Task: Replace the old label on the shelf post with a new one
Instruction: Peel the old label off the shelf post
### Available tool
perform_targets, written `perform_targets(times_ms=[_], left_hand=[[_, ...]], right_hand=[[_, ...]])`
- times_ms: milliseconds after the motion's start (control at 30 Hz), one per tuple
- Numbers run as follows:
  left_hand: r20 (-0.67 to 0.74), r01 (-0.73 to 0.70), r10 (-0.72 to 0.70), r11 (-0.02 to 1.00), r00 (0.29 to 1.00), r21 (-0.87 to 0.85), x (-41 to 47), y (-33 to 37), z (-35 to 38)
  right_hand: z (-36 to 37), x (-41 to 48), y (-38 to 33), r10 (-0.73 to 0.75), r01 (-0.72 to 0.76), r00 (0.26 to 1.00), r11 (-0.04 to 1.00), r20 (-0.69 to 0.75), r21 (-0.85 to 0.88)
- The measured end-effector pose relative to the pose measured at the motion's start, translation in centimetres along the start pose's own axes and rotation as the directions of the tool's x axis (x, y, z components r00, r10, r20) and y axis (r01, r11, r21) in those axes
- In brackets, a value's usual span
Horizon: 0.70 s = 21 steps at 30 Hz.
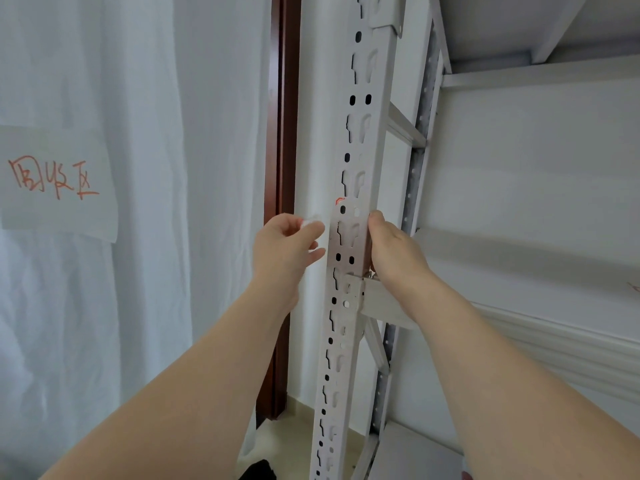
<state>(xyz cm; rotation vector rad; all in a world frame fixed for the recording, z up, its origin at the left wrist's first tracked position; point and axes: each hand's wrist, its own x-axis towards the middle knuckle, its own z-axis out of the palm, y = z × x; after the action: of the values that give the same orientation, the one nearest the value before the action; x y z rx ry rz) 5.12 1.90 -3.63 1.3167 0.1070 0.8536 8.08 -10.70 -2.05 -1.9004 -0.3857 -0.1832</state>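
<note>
A white perforated metal shelf post (358, 133) runs from top to bottom in the middle of the view. A pale label (346, 237) with a red mark at its top corner lies against the post's front at hand height. My right hand (391, 251) presses on the post's right edge beside the label, thumb on top. My left hand (287, 247) hovers just left of the post, fingers pinched on a small white scrap (313, 220), possibly tape or backing; I cannot tell which.
A white cloth (138, 168) hangs at the left with a paper sign (55, 181) written in red. A dark wooden door frame (285, 133) stands behind the post. White shelf boards (536, 74) and crossbars extend to the right.
</note>
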Motion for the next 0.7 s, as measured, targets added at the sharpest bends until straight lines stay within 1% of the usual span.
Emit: perform_targets(times_ms=[100, 167, 267, 333, 467, 633, 700], left_hand=[[-0.036, -0.077, 0.078, 0.997, 0.996, 0.029, 0.1, 0.8, 0.7], [-0.060, -0.095, 0.096, 0.995, 0.994, 0.015, 0.3, 1.3, 0.9], [-0.064, -0.070, 0.068, 0.997, 0.996, -0.043, 0.5, 1.8, 1.0], [-0.069, -0.046, 0.042, 0.998, 0.997, -0.045, 0.5, 1.9, 0.9], [-0.074, -0.009, 0.011, 1.000, 0.997, 0.030, 0.4, 1.5, 0.5], [-0.054, 0.023, -0.021, 0.999, 0.998, 0.034, -0.1, 1.9, 0.6], [-0.038, 0.016, -0.013, 0.997, 0.999, 0.077, -0.1, 1.9, 0.6]], right_hand=[[0.1, -0.1, 0.0, 0.004, -0.004, 1.000, 1.000, 0.007, 0.001], [0.1, -0.1, 0.0, 0.002, -0.002, 1.000, 1.000, 0.003, 0.000], [0.1, 0.0, -0.1, 0.003, -0.003, 1.000, 1.000, 0.001, -0.008], [0.1, 0.0, 0.0, 0.001, -0.001, 1.000, 1.000, -0.002, -0.017], [0.1, 0.0, 0.0, 0.004, -0.003, 1.000, 1.000, 0.004, -0.021], [0.1, 0.1, 0.1, 0.007, -0.007, 1.000, 1.000, 0.005, -0.012], [0.1, 0.0, 0.1, 0.011, -0.011, 1.000, 1.000, 0.002, -0.008]])
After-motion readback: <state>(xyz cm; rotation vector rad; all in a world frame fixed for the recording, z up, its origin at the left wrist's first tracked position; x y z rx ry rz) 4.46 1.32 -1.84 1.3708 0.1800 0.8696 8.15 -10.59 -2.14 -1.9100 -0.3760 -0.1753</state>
